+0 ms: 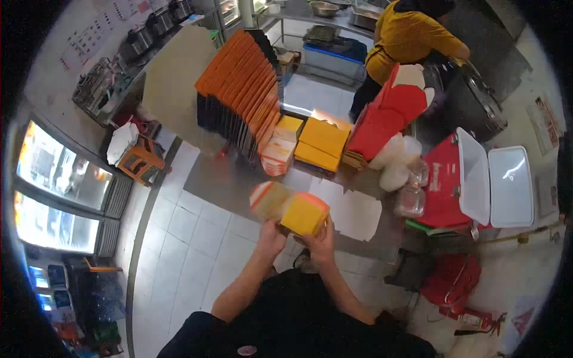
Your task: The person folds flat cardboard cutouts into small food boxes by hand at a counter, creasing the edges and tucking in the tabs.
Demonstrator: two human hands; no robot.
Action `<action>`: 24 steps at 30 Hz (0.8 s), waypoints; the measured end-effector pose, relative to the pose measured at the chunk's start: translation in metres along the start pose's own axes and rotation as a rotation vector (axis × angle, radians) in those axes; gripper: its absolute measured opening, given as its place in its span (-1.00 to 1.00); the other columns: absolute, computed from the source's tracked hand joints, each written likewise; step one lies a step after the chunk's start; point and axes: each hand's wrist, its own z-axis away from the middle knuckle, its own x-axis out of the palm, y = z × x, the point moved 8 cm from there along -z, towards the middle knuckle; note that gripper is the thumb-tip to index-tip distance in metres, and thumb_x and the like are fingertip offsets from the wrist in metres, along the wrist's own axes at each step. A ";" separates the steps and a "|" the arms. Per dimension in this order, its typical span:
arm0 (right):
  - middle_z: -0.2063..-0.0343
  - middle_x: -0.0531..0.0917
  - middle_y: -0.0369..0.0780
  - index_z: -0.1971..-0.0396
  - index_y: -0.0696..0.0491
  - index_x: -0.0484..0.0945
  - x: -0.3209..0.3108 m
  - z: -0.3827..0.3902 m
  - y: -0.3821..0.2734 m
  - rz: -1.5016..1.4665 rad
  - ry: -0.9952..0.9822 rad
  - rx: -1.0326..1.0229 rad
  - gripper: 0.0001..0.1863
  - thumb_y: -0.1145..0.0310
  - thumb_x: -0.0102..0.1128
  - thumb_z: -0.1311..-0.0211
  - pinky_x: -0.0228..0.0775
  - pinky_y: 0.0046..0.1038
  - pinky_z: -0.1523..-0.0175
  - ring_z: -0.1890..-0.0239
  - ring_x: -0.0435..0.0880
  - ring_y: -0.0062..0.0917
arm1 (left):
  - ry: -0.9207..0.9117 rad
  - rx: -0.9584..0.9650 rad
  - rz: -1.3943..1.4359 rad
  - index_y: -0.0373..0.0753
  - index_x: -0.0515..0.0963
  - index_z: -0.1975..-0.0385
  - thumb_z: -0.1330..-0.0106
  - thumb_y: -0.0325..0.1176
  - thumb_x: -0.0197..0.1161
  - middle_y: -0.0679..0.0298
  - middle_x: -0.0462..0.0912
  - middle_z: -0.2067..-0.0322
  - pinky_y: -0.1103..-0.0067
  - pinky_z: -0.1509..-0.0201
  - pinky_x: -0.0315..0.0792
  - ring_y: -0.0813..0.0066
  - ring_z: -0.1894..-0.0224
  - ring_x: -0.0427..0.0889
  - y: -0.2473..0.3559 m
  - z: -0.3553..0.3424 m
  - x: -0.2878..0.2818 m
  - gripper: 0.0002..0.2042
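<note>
There are one bare left hand (pixel 273 238), one bare right hand (pixel 322 241), and apparently two small cardboard cartons (pixel 303 215) in yellow, white and orange, blurred; one red box-shaped cooler (pixel 440 179); one orange stool (pixel 141 156); one red cylindrical fire extinguisher (pixel 476 319); one co-worker (pixel 409 36) in a yellow top.

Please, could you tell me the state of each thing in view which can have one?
Yellow carton, held in the right hand.
Second carton, at the left hand; blurred, grip unclear.
Red cooler box, open.
Orange-and-black cartons, stacked.
Red cartons, stacked.
White sheets, lying on the table.
Display fridge, lit.
</note>
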 end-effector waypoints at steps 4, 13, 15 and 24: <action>-0.05 0.53 -0.24 -0.46 0.01 0.08 0.014 -0.069 -0.052 0.335 0.032 0.042 -0.07 0.37 0.43 -0.14 0.51 -0.50 -0.03 -0.02 0.56 -0.53 | 0.195 0.176 -0.142 -0.25 0.42 -0.13 -0.39 -0.41 0.20 0.23 0.62 0.01 0.34 -0.06 0.55 0.32 -0.03 0.62 0.026 -0.018 -0.004 -0.66; 0.03 0.61 0.01 -0.13 0.12 0.56 0.033 -0.319 -0.087 1.253 -0.057 -0.363 -0.27 0.16 0.46 0.15 0.37 -0.21 -0.21 -0.04 0.53 -0.12 | 0.208 0.152 -0.560 -0.36 0.48 0.07 -0.40 -0.30 0.27 0.23 0.60 0.14 0.43 -0.06 0.54 0.47 0.09 0.62 0.086 -0.121 0.009 -0.72; 0.05 0.59 0.00 -0.10 0.11 0.58 0.053 -0.373 -0.075 1.315 -0.154 -0.372 -0.34 0.25 0.44 0.12 0.39 -0.25 -0.21 -0.07 0.54 -0.16 | 0.137 0.135 -0.456 -0.35 0.49 0.13 -0.41 -0.31 0.26 0.23 0.57 0.16 0.44 -0.03 0.53 0.47 0.10 0.60 0.075 -0.147 0.018 -0.77; 0.05 0.58 0.00 0.04 0.11 0.62 0.063 -0.415 -0.020 1.472 -0.037 -0.596 -0.57 0.27 0.34 -0.08 0.46 -0.26 -0.12 -0.03 0.58 -0.13 | 0.329 0.242 -0.233 -0.40 0.40 -0.09 -0.42 -0.35 0.23 0.12 0.53 0.03 0.26 -0.18 0.55 0.29 0.00 0.58 0.065 -0.203 -0.014 -0.65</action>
